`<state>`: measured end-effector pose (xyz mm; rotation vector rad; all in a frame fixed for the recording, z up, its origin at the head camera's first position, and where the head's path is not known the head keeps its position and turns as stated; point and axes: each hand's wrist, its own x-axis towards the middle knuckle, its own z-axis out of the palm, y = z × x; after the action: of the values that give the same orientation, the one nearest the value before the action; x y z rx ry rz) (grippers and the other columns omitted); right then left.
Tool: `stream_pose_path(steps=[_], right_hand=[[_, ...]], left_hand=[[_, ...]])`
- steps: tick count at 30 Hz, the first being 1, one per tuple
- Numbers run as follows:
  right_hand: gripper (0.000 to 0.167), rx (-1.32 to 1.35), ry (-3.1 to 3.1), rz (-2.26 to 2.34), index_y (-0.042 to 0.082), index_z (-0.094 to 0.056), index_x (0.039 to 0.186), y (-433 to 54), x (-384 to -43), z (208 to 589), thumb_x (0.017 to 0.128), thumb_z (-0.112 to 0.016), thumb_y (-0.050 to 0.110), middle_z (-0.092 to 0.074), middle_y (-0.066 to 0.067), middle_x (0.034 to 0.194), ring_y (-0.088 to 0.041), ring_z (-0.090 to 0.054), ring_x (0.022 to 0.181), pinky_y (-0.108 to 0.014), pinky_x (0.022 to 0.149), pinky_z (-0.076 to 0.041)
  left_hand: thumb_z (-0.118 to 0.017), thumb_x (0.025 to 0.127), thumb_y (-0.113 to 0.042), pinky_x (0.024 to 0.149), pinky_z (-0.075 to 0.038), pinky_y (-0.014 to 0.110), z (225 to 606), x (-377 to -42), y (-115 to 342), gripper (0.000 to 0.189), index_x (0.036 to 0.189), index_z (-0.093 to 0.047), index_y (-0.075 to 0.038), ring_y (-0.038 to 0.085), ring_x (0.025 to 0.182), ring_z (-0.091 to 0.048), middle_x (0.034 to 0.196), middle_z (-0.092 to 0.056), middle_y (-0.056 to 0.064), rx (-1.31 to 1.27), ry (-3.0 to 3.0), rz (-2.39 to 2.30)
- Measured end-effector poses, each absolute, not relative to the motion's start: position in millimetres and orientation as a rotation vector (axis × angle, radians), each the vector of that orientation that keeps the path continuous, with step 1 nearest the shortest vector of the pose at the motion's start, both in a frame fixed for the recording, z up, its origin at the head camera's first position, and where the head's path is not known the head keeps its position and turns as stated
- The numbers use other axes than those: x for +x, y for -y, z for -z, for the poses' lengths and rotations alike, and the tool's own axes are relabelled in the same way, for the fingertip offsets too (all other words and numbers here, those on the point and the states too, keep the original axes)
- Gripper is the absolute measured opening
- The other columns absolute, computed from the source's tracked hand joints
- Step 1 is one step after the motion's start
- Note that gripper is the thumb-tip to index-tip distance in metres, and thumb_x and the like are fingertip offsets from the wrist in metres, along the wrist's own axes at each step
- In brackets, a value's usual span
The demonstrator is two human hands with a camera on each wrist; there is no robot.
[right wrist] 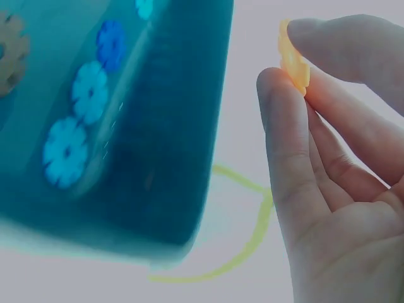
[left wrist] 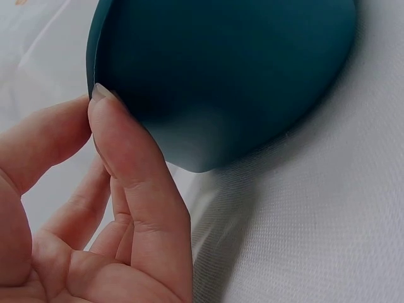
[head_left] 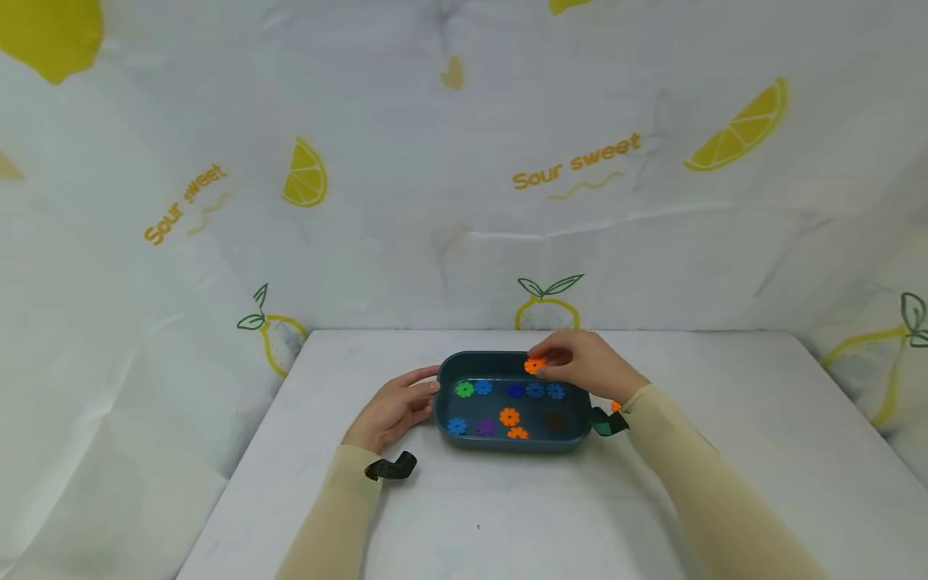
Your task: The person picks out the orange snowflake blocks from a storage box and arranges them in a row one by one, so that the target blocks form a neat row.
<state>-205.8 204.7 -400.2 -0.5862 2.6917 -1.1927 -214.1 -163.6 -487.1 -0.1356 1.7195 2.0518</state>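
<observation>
My left hand [head_left: 391, 411] pinches the rim of a dark teal plastic tray [head_left: 500, 445] at its left end. In the left wrist view, the thumb [left wrist: 136, 145] lies on the near side of that rim. Between thumb and fingertips, my right hand [head_left: 590, 366] holds an orange snowflake disc [head_left: 535, 366] over the tray's far right edge. The right wrist view shows this disc edge-on, beside the tray wall. Inside the tray lie several more discs: a green one [head_left: 464, 390], blue ones [head_left: 457, 426], a purple one [head_left: 486, 426], orange ones [head_left: 510, 416] and a brown one [head_left: 555, 422].
Another orange piece [head_left: 615, 406] shows by the right wrist, outside the tray and partly hidden by the arm. The tray stands on a white-covered table [head_left: 464, 515]. Behind it hangs a white cloth backdrop [head_left: 406, 201] printed with lemons.
</observation>
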Motion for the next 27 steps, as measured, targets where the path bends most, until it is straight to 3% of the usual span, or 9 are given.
stream_pose_path(steps=[7,24,27], right_hand=[[0.030,-0.484,-2.719,1.297,0.021,-0.077,0.128,-243.2,-188.1,408.2,0.100,-0.081,0.032,-0.079,0.001,0.123,-0.017,-0.074,0.110,-0.025,0.093,-0.060],[0.039,-0.213,-2.881,1.186,0.024,-0.074,0.135,-323.6,-149.4,427.6,0.102,-0.076,0.045,-0.077,-0.002,0.131,-0.021,-0.073,0.116,-0.018,0.090,-0.056],[0.039,-0.166,-2.903,1.173,0.024,-0.074,0.136,-337.5,-142.0,433.4,0.103,-0.074,0.044,-0.077,-0.003,0.131,-0.016,-0.074,0.114,-0.019,0.089,-0.056]], left_hand=[[-0.083,0.098,-0.023,0.080,-0.059,0.022,487.8,-213.7,164.8,0.054,0.149,-0.065,-0.021,0.012,0.086,-0.065,0.118,-0.074,0.002,-0.147,-1.701,-2.056],[-0.080,0.100,-0.022,0.078,-0.059,0.021,485.7,-211.2,163.8,0.056,0.153,-0.061,-0.017,0.011,0.083,-0.065,0.114,-0.074,0.001,-0.138,-1.670,-2.058],[-0.080,0.100,-0.022,0.078,-0.059,0.020,484.9,-211.8,163.2,0.056,0.152,-0.061,-0.018,0.010,0.082,-0.066,0.113,-0.074,0.001,-0.141,-1.667,-2.054]])
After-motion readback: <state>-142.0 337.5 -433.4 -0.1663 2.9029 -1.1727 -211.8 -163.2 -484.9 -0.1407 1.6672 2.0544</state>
